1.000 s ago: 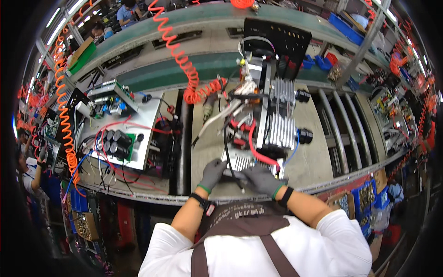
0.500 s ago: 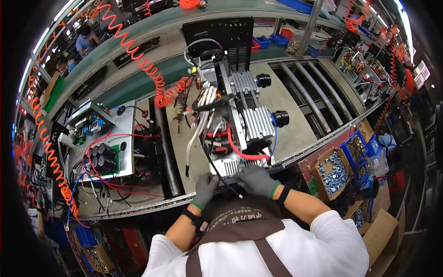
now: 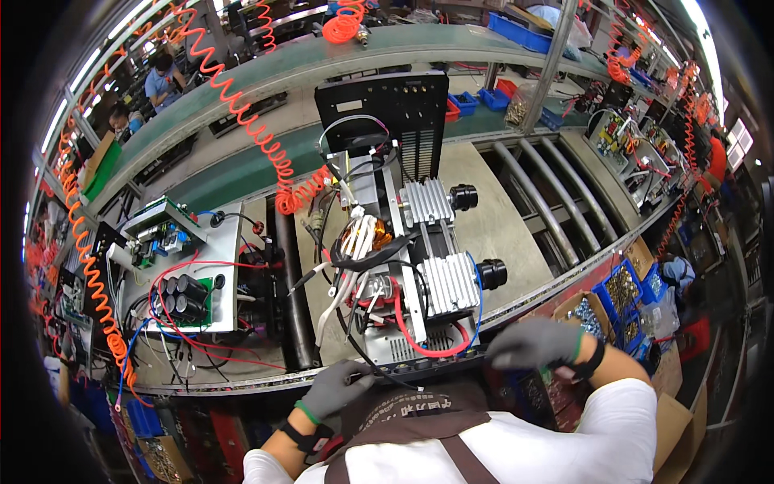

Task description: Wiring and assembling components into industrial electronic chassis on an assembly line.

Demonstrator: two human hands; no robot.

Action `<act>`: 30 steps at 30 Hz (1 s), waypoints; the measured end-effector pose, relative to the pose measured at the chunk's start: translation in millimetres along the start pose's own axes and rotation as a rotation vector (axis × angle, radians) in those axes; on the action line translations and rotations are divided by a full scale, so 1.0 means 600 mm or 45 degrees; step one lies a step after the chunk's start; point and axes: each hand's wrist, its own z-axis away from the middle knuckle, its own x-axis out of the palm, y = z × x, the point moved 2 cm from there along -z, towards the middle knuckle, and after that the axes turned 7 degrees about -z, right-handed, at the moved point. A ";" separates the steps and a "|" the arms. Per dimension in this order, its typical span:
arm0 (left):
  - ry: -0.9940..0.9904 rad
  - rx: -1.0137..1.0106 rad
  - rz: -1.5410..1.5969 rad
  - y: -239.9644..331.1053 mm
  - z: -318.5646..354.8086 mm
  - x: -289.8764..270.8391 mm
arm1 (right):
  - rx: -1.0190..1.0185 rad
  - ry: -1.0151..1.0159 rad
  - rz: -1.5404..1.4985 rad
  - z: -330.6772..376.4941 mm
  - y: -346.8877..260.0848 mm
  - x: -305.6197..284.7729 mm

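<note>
In front of me stands a machine with a black upright panel (image 3: 427,121), ribbed aluminium heat sinks (image 3: 450,284) with black round fittings, and a bundle of white and black wires (image 3: 369,234). A thick red cable (image 3: 435,352) loops at its near end. My left hand (image 3: 332,390), in a grey glove, is at the bench's front edge beside a thin black cable (image 3: 391,377); its fingers are loosely apart and hold nothing visible. My right hand (image 3: 536,345), gloved too, is in the air right of the machine, fingers stretched leftward, somewhat blurred, with nothing seen in them.
Left of the machine lies another assembly on a metal plate (image 3: 222,270) with black capacitors and loose wires. A roller conveyor (image 3: 556,202) is to the right. Boxes of screws (image 3: 587,315) and blue bins (image 3: 621,290) stand by my right arm. A red coiled hose (image 3: 258,133) hangs over the bench.
My right hand has left the machine's near end and moved right. My left hand has drawn back slightly down and left. The whole view has shifted, showing the machine lower.
</note>
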 end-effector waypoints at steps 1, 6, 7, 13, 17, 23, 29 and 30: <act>0.011 0.007 0.003 0.014 0.003 -0.013 | 0.095 0.147 0.069 0.008 -0.005 -0.046; 0.133 0.090 0.208 0.124 0.032 -0.069 | -0.391 0.851 -0.040 -0.072 -0.006 -0.231; 0.222 0.171 0.202 0.145 0.034 -0.076 | -0.496 0.864 -0.106 -0.106 -0.001 -0.255; 0.699 0.434 -0.175 0.243 0.040 -0.093 | -0.230 0.651 0.080 -0.298 -0.042 -0.328; 0.706 0.414 -0.217 0.300 0.019 -0.081 | -0.126 0.682 0.403 -0.428 -0.017 -0.367; 0.785 0.425 -0.544 0.342 -0.010 -0.085 | -0.028 0.779 0.332 -0.477 -0.022 -0.389; 0.603 0.396 -0.615 0.369 -0.083 -0.126 | -0.405 0.349 -1.121 -0.372 0.092 -0.475; 0.607 0.394 -0.651 0.373 -0.093 -0.134 | -0.430 0.464 -1.185 -0.347 0.117 -0.488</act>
